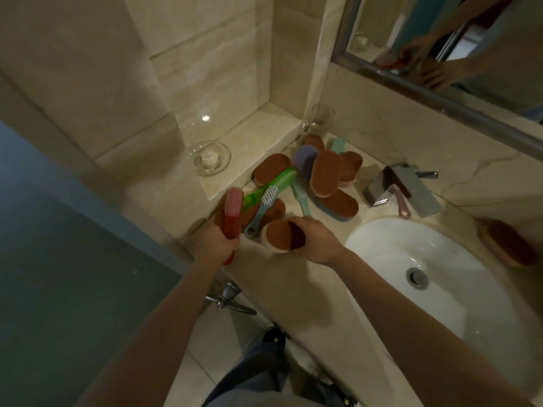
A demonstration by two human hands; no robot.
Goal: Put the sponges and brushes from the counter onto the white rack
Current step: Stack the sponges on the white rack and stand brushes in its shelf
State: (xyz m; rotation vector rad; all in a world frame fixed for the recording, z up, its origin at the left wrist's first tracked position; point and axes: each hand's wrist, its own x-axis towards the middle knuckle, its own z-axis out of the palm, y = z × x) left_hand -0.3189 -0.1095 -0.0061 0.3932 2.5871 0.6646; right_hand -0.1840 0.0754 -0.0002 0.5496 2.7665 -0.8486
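Observation:
My left hand (216, 239) grips the handle of a red brush (232, 211), its head pointing up and away. My right hand (313, 240) holds a brown-topped oval sponge (279, 235) just above the counter's front left. Behind them lies a pile: a green brush (271, 183), a grey-blue brush (260, 212), a teal brush (301, 196), and several brown sponges (324, 176). One more brown sponge (509, 242) lies right of the basin. No white rack is in view.
A white basin (411, 259) sits in the beige counter, with a chrome tap (396, 186) and a pink-handled brush (401, 202) behind it. A glass dish (211, 157) stands on the raised ledge, a glass tumbler (323, 117) in the corner. A mirror (440, 48) hangs above.

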